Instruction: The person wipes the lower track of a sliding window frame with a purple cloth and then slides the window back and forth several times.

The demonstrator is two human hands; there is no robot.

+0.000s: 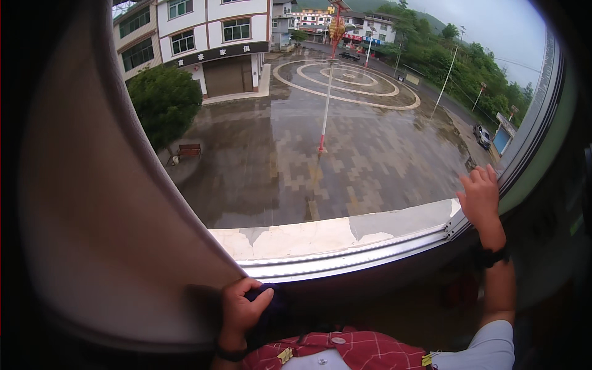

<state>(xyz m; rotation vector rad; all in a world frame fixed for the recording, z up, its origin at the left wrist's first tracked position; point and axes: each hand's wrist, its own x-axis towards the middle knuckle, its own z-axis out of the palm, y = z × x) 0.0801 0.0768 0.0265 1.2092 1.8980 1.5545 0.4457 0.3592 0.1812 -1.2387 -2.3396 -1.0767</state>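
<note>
1. While much of it is hidden, a dark purple cloth [269, 300] shows just below the left end of the metal window track [345, 267], bunched in the left hand [240, 309].
2. That hand is clamped on the cloth, its thumb lying across the top and pointing right.
3. The right hand [479, 194] is up at the side window frame [529, 139], just above the lower corner, its fingers raised, slightly bent and a little apart (whether they press on the metal, I cannot tell).
4. Each wrist wears a black band [491, 256]; below, a red checked apron [370, 348] with a yellow clip [285, 356] covers part of a white shirt [493, 346].
5. Beyond the track runs a pale outer ledge [302, 237], its surface patchy with grey.
6. To the left rises a smooth beige surface [123, 240].
7. Outside and lower down spreads a wet paved square [364, 148] with pale rings, a red-and-white pole [326, 114], a bench [189, 150] beside a leafy tree [165, 98], and a white building [213, 37] behind.
</note>
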